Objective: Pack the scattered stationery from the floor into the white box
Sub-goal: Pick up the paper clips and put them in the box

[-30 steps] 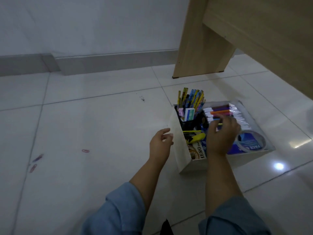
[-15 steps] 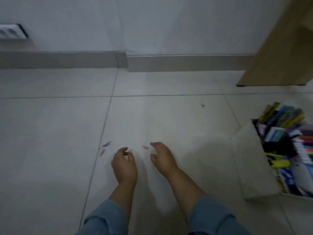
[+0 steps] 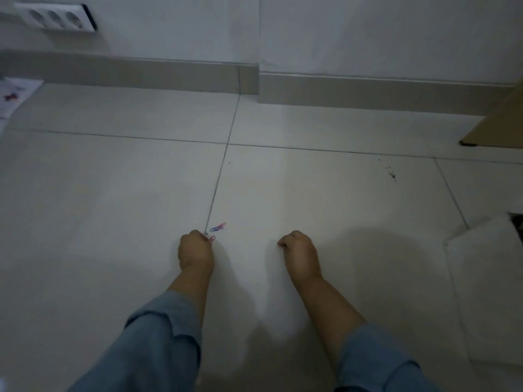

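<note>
A blue paper clip [image 3: 215, 228] linked with a pink one lies on the floor tile by a grout line. Just below it, the fingertips of my left hand [image 3: 195, 251] pinch a pink paper clip [image 3: 212, 238] against the floor. My right hand [image 3: 298, 250] is to the right, with fingers curled down onto the tile. The pink clip that lay at its fingertips is hidden under them. Only a side wall of the white box [image 3: 481, 278] shows at the right edge.
The wall and skirting board run across the back, with a socket strip [image 3: 56, 19] at top left. A printed sheet [image 3: 14, 94] lies at the far left. A wooden furniture leg [image 3: 501, 123] stands at the right. Dark specks [image 3: 392, 174] mark the tile.
Both hands left the box and came down on the floor to the left. My left hand reached the pink clip. My right hand's fingers closed over the other pink clip.
</note>
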`<action>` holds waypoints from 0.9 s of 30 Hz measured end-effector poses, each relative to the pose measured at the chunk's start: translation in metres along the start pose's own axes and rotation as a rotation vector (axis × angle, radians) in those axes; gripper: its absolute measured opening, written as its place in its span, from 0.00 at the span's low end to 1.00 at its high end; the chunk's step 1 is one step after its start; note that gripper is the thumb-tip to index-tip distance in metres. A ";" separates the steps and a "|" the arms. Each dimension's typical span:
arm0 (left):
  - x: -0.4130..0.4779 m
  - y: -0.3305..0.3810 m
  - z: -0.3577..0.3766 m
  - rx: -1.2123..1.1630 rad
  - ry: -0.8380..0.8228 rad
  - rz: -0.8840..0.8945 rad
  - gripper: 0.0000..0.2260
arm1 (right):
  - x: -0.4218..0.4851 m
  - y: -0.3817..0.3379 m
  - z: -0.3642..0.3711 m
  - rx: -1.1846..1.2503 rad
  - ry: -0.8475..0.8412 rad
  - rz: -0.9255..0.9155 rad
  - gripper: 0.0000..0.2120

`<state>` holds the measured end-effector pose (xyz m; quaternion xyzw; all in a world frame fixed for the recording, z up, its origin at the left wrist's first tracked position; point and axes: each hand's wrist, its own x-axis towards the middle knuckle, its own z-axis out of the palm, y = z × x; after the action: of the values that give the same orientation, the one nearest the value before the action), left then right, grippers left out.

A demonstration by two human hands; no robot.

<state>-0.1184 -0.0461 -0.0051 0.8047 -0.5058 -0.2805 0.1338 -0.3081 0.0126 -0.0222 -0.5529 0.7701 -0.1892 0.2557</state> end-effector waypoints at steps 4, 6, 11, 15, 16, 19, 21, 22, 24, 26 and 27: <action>0.003 0.001 -0.003 0.043 -0.052 -0.010 0.14 | 0.005 0.000 -0.004 0.009 0.028 0.014 0.13; 0.006 0.002 -0.006 0.004 -0.040 0.037 0.13 | 0.006 0.000 -0.006 0.083 0.045 0.028 0.12; 0.015 0.010 -0.009 -0.094 -0.033 0.286 0.07 | 0.006 0.004 -0.007 0.101 0.012 0.000 0.12; 0.025 0.016 -0.008 0.049 -0.105 0.348 0.08 | 0.005 0.006 -0.008 0.097 0.003 -0.035 0.12; 0.027 0.017 -0.007 0.095 -0.112 0.358 0.08 | 0.004 0.006 -0.008 0.100 0.001 -0.045 0.12; 0.028 0.021 -0.006 0.152 -0.098 0.339 0.05 | -0.001 0.006 -0.009 0.107 -0.012 -0.042 0.12; 0.023 0.023 -0.004 0.145 -0.087 0.302 0.05 | -0.006 0.007 -0.009 0.104 -0.027 -0.041 0.12; 0.020 0.025 -0.003 0.140 -0.095 0.280 0.07 | -0.010 0.007 -0.009 0.096 -0.036 -0.041 0.12; 0.013 0.030 -0.001 0.180 -0.143 0.241 0.11 | -0.017 0.009 -0.008 0.077 -0.060 -0.037 0.13; 0.002 0.037 -0.001 0.241 -0.201 0.223 0.12 | -0.026 0.012 -0.009 0.058 -0.108 -0.020 0.13; -0.004 0.040 0.000 0.254 -0.226 0.225 0.13 | -0.030 0.014 -0.011 0.062 -0.134 -0.012 0.13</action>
<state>-0.1495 -0.0604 0.0166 0.7172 -0.6355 -0.2860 0.0040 -0.3173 0.0459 -0.0161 -0.5609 0.7417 -0.1770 0.3223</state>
